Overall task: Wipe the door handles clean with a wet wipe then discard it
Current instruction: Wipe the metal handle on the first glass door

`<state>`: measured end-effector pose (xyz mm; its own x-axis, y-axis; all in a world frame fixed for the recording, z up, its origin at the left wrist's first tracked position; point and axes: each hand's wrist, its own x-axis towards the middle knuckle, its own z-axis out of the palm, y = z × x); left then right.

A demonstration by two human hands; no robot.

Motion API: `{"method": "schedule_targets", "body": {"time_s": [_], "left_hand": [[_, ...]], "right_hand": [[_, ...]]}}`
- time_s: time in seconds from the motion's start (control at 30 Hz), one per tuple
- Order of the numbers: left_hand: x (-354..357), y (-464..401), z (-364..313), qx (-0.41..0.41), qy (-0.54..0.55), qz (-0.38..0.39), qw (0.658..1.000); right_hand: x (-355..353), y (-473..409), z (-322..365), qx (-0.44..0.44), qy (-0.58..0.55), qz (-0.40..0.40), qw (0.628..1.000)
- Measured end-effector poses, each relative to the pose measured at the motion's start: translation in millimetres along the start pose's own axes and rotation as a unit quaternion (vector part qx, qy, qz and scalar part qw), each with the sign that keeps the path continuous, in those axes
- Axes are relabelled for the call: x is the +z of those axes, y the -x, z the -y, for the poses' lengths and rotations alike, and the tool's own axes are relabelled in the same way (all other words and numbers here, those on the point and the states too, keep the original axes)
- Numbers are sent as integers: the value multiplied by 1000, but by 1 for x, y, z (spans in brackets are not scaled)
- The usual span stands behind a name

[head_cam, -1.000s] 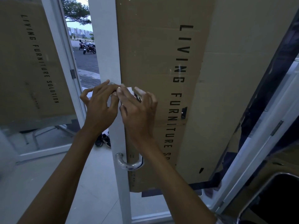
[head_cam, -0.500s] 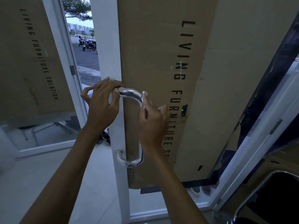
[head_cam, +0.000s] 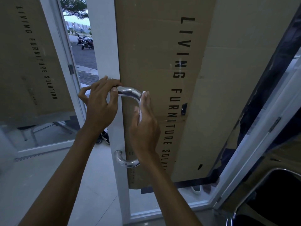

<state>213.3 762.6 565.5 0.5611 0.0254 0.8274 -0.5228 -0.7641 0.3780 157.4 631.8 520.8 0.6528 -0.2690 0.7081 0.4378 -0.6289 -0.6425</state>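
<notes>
Head view: wiping step under way, handle partly done.
Right hand (head_cam: 144, 123): presses the wet wipe (head_cam: 141, 103) against the door handle (head_cam: 130, 92), fingers straight.
Left hand (head_cam: 101, 101): grips the handle's top end.
Next: likely slide the wipe down to the lower bend.

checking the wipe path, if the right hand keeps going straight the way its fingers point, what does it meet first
Probably the upper bend of the door handle: the right hand points up along the bar, with the wet wipe against it. Depth is unclear.
</notes>
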Motion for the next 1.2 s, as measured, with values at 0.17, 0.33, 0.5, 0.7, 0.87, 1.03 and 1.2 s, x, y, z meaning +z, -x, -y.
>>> {"method": "schedule_targets", "body": {"time_s": [0.17, 0.33, 0.5, 0.7, 0.87, 1.03, 1.2], "left_hand": [[-2, 2, -1, 0, -15, 5, 1000], [-4, 4, -2, 1, -9, 5, 1000], [-5, 6, -3, 3, -1, 3, 1000], [-5, 5, -3, 16, 4, -6, 1000], [-5, 5, -4, 21, 16, -2, 1000], [-6, 7, -7, 10, 4, -3, 1000], [-6, 7, -6, -7, -11, 10, 1000]], "right_hand": [[-5, 7, 6, -34, 23, 54, 998], [-13, 24, 2, -3, 3, 69, 998], [-11, 8, -1, -17, -7, 34, 999], [-7, 8, -15, 28, 12, -68, 997], [-11, -6, -17, 65, 32, -59, 996], [-4, 5, -21, 34, 61, -78, 995], [3, -15, -10, -70, 47, -135, 987]]}}
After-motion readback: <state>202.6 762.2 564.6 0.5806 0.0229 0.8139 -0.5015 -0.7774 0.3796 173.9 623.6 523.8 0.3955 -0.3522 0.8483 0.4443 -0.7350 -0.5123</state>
